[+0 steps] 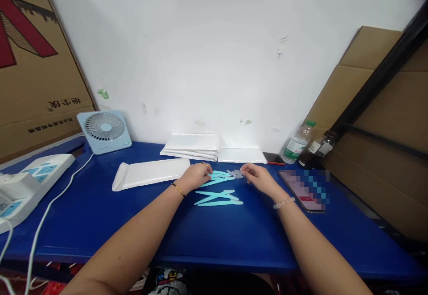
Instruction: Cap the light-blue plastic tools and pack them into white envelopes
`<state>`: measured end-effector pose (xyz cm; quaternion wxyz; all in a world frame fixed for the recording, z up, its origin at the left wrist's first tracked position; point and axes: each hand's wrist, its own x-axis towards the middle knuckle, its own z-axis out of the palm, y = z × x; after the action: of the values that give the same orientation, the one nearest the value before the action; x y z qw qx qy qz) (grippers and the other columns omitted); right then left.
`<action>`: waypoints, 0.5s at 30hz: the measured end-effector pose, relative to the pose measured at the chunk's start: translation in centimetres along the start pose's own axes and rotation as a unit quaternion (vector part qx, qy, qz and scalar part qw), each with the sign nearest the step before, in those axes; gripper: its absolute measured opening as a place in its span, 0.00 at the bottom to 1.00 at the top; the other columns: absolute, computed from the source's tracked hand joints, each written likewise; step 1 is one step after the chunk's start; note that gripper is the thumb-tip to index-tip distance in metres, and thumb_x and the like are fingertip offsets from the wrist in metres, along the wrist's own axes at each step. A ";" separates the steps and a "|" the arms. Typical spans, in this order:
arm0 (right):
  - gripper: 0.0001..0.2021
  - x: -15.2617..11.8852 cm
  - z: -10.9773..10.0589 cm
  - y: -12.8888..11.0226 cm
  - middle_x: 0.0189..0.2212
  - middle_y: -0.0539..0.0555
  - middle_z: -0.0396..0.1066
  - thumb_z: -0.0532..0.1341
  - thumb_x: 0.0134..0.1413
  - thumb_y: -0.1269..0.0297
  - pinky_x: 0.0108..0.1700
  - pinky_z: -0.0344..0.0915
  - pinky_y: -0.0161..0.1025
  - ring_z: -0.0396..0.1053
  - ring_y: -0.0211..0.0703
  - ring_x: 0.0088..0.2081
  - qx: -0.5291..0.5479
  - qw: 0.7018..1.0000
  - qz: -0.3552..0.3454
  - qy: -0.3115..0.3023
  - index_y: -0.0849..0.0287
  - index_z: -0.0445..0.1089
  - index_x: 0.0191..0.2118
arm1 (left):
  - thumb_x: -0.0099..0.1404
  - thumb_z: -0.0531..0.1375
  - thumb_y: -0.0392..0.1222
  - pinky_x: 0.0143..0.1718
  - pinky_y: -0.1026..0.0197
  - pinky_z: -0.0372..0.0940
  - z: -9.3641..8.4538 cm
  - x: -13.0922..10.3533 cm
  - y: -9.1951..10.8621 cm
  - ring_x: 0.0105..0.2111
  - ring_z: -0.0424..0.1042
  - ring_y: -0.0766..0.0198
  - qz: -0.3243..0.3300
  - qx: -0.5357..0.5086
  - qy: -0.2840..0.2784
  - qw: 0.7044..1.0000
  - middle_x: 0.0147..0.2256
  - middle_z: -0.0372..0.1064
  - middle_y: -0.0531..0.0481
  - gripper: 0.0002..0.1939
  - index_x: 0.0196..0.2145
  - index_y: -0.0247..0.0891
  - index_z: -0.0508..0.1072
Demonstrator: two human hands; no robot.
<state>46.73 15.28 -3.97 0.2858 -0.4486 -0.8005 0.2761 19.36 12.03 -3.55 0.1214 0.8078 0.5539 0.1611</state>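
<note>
Sticks (221, 179) and clear bits (237, 174), both left of phone (299, 190).
My left hand (198, 175) curls at stick ends; my right hand (259, 179) sits narrow by the bits. Can't tell if I'm holding either. Best: light fingertips, one piece at a time, no sweeping.

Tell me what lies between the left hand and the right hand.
In the head view, teal sticks lie nearer the left hand, and small pale pieces nearer the right hand.

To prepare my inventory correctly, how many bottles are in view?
2: a green-capped plastic bottle near the white wall, and a dark-capped bottle immediately right of it.
</note>
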 end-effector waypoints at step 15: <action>0.11 -0.2 1.2 -1.3 0.26 0.52 0.70 0.58 0.54 0.56 0.29 0.60 0.35 0.64 0.38 0.27 0.004 0.999 -0.046 0.016 0.58 0.72 0.34 | 0.64 0.51 0.39 0.33 0.66 0.60 -0.7 -0.1 1.2 0.33 0.71 0.63 0.040 0.015 0.028 0.999 0.35 0.74 0.50 0.11 0.33 0.39 0.74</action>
<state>45.24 14.27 -3.90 0.3130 -0.4143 -0.8146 0.2583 20.06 11.49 -2.46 0.0868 0.8260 0.5270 0.1800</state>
